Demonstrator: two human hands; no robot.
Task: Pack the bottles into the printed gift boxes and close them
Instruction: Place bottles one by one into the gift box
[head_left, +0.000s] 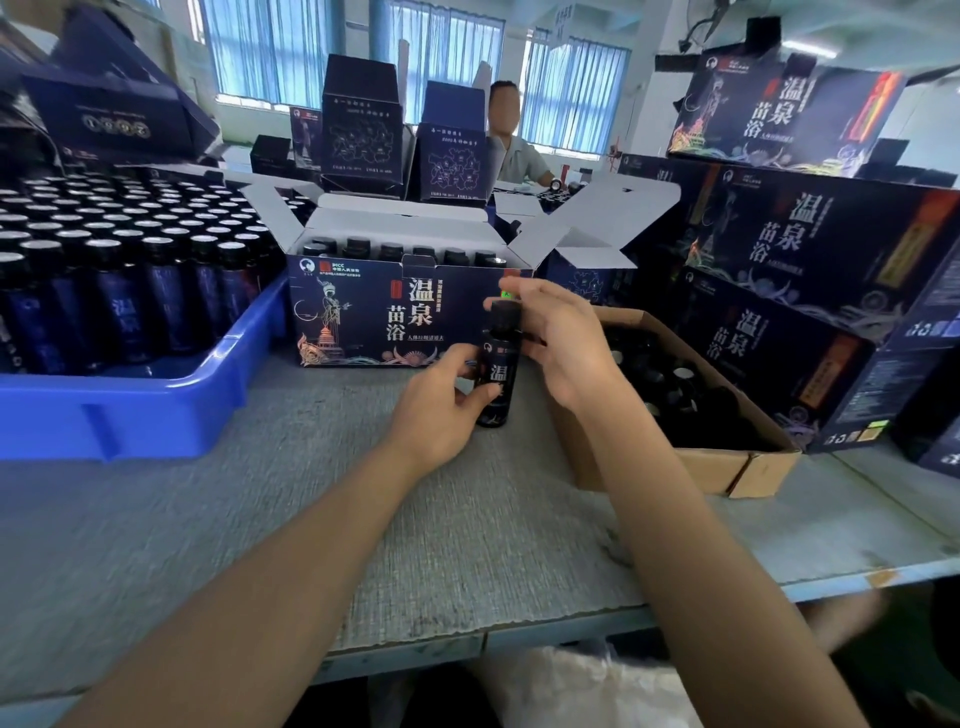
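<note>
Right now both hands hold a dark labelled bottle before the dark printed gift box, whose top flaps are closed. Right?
No: in the head view the dark printed gift box has its top flaps open. Left hand and right hand do hold the dark labelled bottle before it.

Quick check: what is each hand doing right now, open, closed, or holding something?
Left hand: grips the lower body of the small dark labelled bottle.
Right hand: fingers curled round the same bottle's black cap.
</note>
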